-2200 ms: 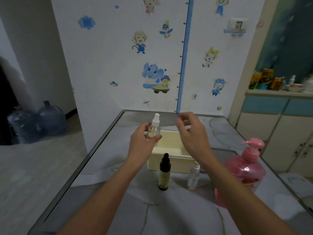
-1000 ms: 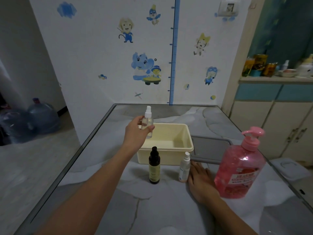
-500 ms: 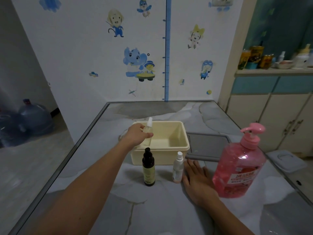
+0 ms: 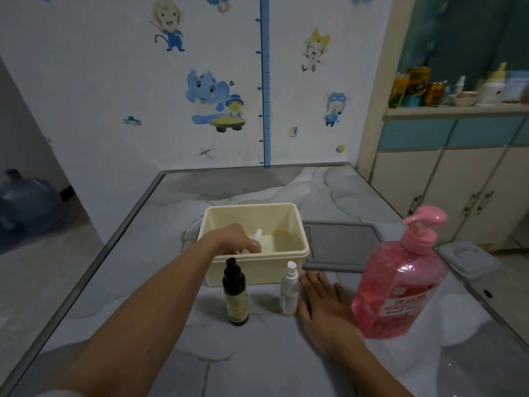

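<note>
A cream plastic bin (image 4: 286, 213) stands in the middle of the marbled table (image 4: 257, 353). My left hand (image 4: 232, 239) reaches down inside the bin and grips a small clear spray bottle (image 4: 257, 239) with a white top. In front of the bin stand a dark bottle (image 4: 235, 292) with a black cap and a second small clear spray bottle (image 4: 289, 289). My right hand (image 4: 325, 308) rests flat on the table just right of that spray bottle, fingers straight. A big pink pump bottle (image 4: 400, 282) stands right of my right hand.
A grey lid (image 4: 340, 246) lies flat on the table right of the bin. The far table edge meets a wall with cartoon stickers. A cabinet (image 4: 446, 179) with jars on top stands at the right. A blue water jug (image 4: 27, 206) sits on the floor left.
My left hand has lowered the small spray bottle from above the bin's rim down into the bin. My right hand came down earlier and has stayed flat on the table.
</note>
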`<state>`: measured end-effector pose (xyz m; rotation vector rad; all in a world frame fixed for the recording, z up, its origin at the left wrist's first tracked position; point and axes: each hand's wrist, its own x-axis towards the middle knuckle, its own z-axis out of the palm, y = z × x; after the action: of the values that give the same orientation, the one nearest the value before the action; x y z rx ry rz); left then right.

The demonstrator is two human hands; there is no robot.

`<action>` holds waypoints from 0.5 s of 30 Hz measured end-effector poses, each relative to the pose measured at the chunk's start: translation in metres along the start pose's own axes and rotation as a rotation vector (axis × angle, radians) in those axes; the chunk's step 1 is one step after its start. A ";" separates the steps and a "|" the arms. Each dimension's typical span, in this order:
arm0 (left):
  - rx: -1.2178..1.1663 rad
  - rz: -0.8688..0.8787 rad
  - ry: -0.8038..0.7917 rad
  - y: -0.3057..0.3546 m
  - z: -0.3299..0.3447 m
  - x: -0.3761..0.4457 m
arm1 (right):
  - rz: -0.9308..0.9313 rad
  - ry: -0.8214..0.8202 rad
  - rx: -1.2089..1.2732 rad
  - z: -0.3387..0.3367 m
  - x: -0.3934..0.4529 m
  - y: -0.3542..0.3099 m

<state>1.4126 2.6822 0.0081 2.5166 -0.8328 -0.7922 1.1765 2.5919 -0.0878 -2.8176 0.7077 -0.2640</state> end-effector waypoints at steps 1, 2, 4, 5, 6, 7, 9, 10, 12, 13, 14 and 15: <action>0.012 -0.003 -0.008 0.002 0.001 0.003 | 0.000 0.000 0.006 0.001 0.000 0.000; 0.016 -0.005 -0.012 0.003 0.002 0.007 | 0.002 -0.001 0.011 0.001 0.001 0.001; 0.039 -0.009 -0.012 0.005 0.003 0.009 | 0.004 0.001 0.007 0.000 0.000 0.000; 0.059 -0.011 -0.017 0.006 0.004 0.011 | 0.005 -0.001 0.003 0.000 0.000 0.000; 0.077 -0.010 -0.021 0.007 0.005 0.014 | 0.007 -0.007 -0.003 0.001 0.001 0.001; 0.094 -0.009 -0.024 0.008 0.006 0.015 | 0.008 -0.010 -0.008 0.001 0.001 0.001; 0.120 -0.001 -0.029 0.010 0.008 0.017 | 0.010 -0.007 -0.003 0.000 0.001 0.000; 0.113 0.006 -0.030 0.011 0.008 0.018 | 0.014 -0.006 0.003 0.000 0.001 0.000; 0.041 0.014 -0.037 0.013 0.008 0.017 | 0.015 -0.005 0.007 0.000 0.000 0.000; -0.010 0.013 -0.043 0.014 0.008 0.016 | 0.014 -0.003 0.010 0.000 0.000 0.000; -0.056 0.011 -0.048 0.015 0.008 0.015 | 0.013 -0.004 0.013 -0.001 0.000 -0.001; -0.087 0.008 -0.051 0.016 0.008 0.014 | 0.014 -0.010 0.014 -0.001 0.000 0.000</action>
<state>1.4102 2.6597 0.0043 2.4248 -0.8062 -0.8749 1.1768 2.5917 -0.0867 -2.7978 0.7205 -0.2510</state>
